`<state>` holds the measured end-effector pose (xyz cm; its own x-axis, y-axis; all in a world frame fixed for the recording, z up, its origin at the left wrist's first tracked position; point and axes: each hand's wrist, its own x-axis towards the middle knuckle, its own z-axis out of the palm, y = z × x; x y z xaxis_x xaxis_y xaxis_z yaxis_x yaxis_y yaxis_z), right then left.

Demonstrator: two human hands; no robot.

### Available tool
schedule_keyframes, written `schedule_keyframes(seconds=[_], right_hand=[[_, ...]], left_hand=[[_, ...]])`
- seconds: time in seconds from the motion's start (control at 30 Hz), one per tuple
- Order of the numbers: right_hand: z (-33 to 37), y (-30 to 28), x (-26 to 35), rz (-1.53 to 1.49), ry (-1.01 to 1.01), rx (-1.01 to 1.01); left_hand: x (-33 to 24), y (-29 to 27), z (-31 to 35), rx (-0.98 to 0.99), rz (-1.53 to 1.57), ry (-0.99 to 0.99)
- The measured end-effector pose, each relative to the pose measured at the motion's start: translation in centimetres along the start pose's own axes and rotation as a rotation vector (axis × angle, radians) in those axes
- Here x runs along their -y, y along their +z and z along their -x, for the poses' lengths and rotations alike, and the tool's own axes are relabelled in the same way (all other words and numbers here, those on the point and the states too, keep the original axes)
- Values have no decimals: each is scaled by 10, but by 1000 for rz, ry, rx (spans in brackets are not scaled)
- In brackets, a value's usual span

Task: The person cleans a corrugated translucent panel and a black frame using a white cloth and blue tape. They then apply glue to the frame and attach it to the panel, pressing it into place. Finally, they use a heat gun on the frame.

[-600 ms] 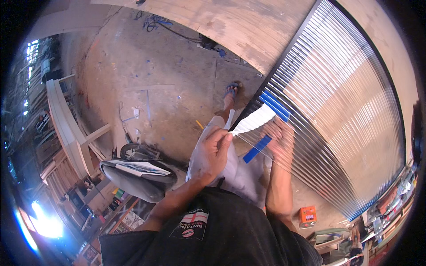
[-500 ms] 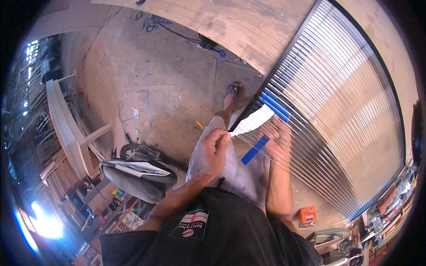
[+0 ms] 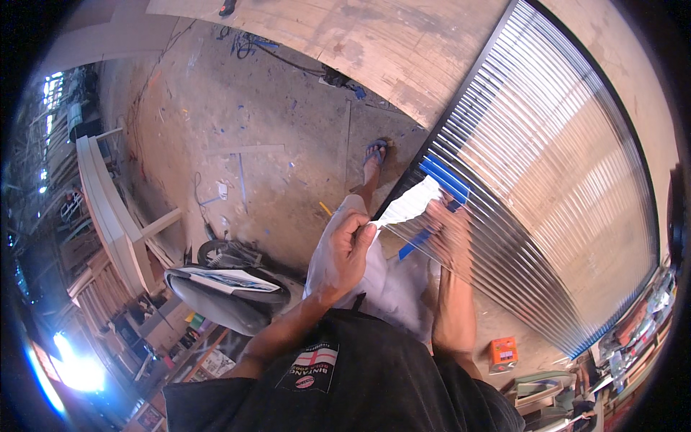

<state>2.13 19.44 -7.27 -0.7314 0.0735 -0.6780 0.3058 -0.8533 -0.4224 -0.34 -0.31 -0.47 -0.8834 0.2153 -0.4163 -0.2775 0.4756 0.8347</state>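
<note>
A ribbed clear panel [image 3: 533,173] in a dark frame slants across my right side. My left hand [image 3: 350,248] is closed, its thumb and fingers pinching the lower end of a crumpled white strip [image 3: 409,204]. The strip's upper end meets a band of blue tape [image 3: 444,180] on the panel's near edge. Below that band my right hand [image 3: 452,230] shows through the ribs, slightly smeared. Its fingers are bent around a narrow strip of blue tape [image 3: 413,245], whose lower end sticks out toward my lap; part of the grip is hidden.
Under the panel lies a pale wooden board [image 3: 345,29]. An orange box [image 3: 503,354] sits at the lower right. To my left stands a motorbike seat [image 3: 223,299] with papers on it. Beyond is a long pale timber frame [image 3: 108,205]. Tape scraps and cables litter the floor.
My right hand has shifted slightly, and the narrow blue strip has turned with it. The white strip hangs a little lower and more crumpled. My left hand keeps its pinch.
</note>
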Motion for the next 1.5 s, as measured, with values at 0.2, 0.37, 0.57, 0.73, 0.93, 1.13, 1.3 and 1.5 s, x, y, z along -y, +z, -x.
schedule_keyframes(seconds=[0.2,0.37,0.57,0.73,0.93,1.13,1.3,1.5], right_hand=[[-6,-4,-8,113,-132,-175],[-7,3,1,108,-119,-102],[-8,14,-5,-158,-126,-122],[-7,6,-8,-171,-82,-117],[3,13,3,-209,-10,-109],[-2,-2,-5,-383,92,-81],[1,-6,-6,-353,90,19],[2,-3,-4,-325,103,-173]], left_hand=[[3,-1,3,-21,-11,-8],[2,-4,2,8,-40,-25],[-5,-4,0,56,-78,27],[18,-10,2,119,77,-121],[26,-9,4,136,359,-256],[19,-2,8,117,558,-381],[4,-2,6,22,748,-421],[1,9,6,36,971,-442]])
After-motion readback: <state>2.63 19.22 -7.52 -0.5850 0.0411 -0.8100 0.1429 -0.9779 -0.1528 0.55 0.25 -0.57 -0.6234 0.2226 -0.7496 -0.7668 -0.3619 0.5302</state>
